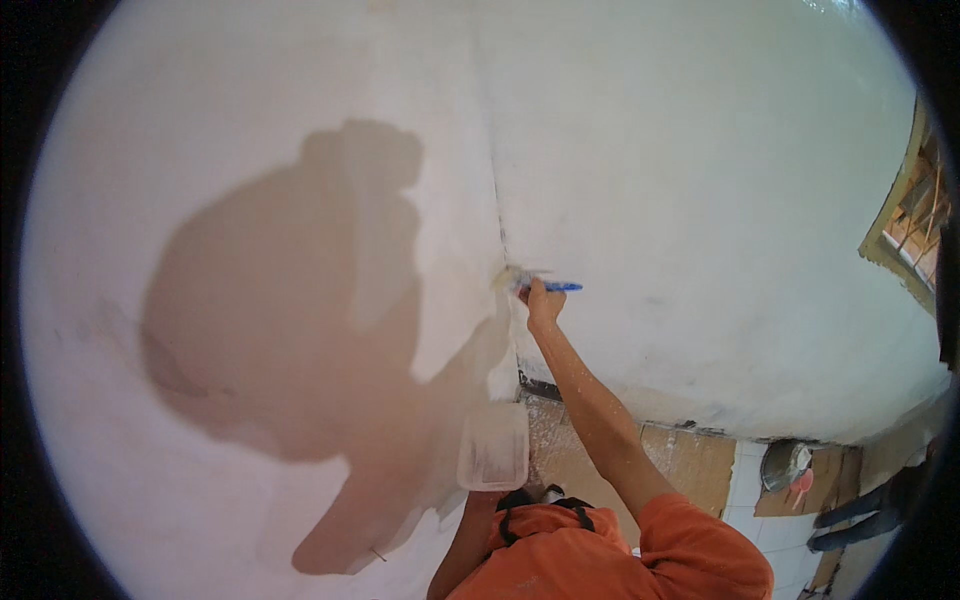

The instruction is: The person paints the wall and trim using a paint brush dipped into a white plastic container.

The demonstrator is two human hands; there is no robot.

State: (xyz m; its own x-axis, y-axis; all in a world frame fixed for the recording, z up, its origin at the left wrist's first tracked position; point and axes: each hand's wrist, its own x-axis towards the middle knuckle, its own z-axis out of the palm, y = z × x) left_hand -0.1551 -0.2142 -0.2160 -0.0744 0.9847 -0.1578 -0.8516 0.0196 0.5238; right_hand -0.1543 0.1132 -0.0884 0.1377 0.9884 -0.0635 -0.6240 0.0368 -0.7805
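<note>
My right hand (541,303) is closed round a paintbrush (562,287) with a blue handle. The bristles meet the whitish wall at the corner line, where two walls join. Lower down, a translucent white plastic tub (494,447) is held up near my body by my left hand (486,498). Most of that hand's fingers are hidden under the tub. The inside of the tub is smeared with white. White specks dot my right forearm.
Cardboard (690,462) covers part of the floor by the wall's base. A metal bucket (780,465) with a pink-handled tool (800,485) stands at the lower right. Beyond it are another person's legs (865,515). A window opening (915,215) is at the far right.
</note>
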